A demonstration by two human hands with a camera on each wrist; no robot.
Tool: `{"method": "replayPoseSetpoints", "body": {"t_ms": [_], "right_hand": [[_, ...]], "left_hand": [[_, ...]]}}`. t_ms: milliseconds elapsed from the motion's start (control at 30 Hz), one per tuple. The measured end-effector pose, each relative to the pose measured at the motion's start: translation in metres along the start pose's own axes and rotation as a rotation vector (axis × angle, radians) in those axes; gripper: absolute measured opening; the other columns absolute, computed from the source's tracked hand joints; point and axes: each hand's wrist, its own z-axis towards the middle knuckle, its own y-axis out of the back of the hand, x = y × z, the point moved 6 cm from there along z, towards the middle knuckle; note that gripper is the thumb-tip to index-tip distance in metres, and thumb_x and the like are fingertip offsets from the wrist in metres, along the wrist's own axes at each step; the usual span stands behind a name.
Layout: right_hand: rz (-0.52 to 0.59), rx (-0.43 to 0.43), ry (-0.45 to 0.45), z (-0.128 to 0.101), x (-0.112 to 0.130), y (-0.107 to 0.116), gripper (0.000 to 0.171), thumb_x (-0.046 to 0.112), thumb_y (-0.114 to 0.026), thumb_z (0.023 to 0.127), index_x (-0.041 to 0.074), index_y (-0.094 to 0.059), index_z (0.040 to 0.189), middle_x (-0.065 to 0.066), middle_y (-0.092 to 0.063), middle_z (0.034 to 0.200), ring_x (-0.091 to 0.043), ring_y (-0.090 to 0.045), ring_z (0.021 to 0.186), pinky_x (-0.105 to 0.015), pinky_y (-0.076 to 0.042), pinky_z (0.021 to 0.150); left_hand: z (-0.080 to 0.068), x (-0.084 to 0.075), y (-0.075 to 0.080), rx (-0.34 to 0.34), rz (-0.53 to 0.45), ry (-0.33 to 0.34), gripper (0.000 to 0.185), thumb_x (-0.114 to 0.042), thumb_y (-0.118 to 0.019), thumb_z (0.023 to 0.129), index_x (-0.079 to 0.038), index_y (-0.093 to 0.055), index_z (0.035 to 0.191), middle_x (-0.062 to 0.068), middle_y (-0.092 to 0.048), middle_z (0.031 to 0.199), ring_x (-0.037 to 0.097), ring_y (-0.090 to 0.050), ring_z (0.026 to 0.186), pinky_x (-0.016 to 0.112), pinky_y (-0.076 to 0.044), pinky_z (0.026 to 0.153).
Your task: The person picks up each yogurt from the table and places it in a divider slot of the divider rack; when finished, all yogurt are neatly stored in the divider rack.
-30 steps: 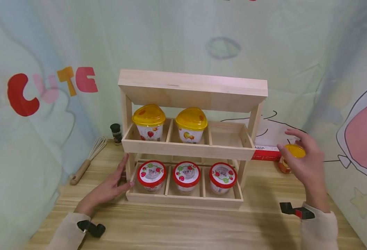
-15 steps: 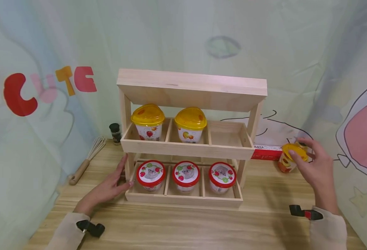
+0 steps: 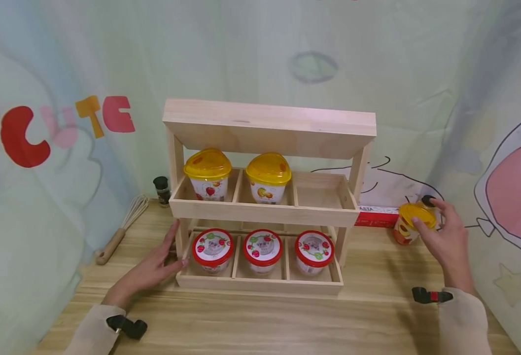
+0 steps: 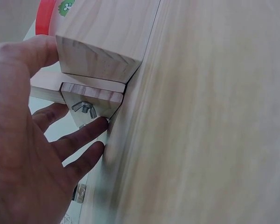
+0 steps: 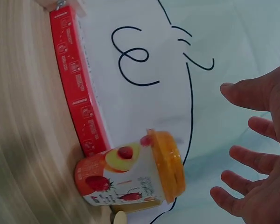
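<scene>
So from my end the right hand (image 3: 446, 236) is hovering over the small yellow-lidded fruit cup (image 3: 411, 224) that stands on the light wooden table (image 3: 264, 320), off to the right of the two-tier wooden rack (image 3: 264, 197) and just in front of a long red box (image 3: 375, 216) by the backdrop. In the right wrist view the fingers (image 5: 252, 163) are spread wide and loose, close to the lid of the cup (image 5: 135, 172) but with a clear gap, so it's holding nothing. The head view makes it look like fingertips are at the lid's edge, but I can't tell any contact from there.

The left hand (image 3: 154, 268) lies flat on the table with straight fingers against the rack's bottom left corner. In the left wrist view the fingertips (image 4: 91, 128) touch the rack (image 4: 102, 51) right by a wing nut (image 4: 83, 108) on its foot, thumb alongside the wood. Flat and relaxed, not gripping.

The rack's top tier has two yellow-lidded cups (image 3: 238, 175) in the left and middle compartments; the right compartment has no cup. The bottom tier holds three red-rimmed cups (image 3: 262, 246), one per compartment.

Left of the rack there's a wire whisk with a wooden handle (image 3: 120, 231) lying on the table and a small dark-capped jar (image 3: 161, 190) behind it near the backdrop.
</scene>
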Motion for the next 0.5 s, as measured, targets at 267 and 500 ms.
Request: {"method": "replayPoseSetpoints", "body": {"t_ms": [267, 500], "right_hand": [[-0.021, 0.048, 0.003, 0.01, -0.013, -0.008, 0.072, 0.027, -0.067, 0.105, 0.001, -0.034, 0.164, -0.034, -0.032, 0.17, -0.059, -0.031, 0.154, -0.076, -0.026, 0.125], [-0.037, 0.059, 0.047, 0.018, -0.028, -0.016, 0.069, 0.031, -0.067, 0.105, -0.002, -0.041, 0.159, -0.037, -0.04, 0.163, -0.059, -0.038, 0.145, -0.078, -0.029, 0.121]], "left_hand": [[0.0, -0.001, 0.0, -0.008, 0.011, -0.015, 0.112, -0.02, -0.072, 0.102, -0.025, 0.015, 0.172, 0.041, -0.039, 0.163, 0.052, -0.066, 0.129, 0.063, -0.057, 0.101], [0.0, 0.001, -0.001, -0.011, 0.007, -0.018, 0.113, -0.02, -0.073, 0.101, -0.025, 0.014, 0.172, 0.04, -0.04, 0.162, 0.051, -0.066, 0.129, 0.06, -0.057, 0.101]]}}
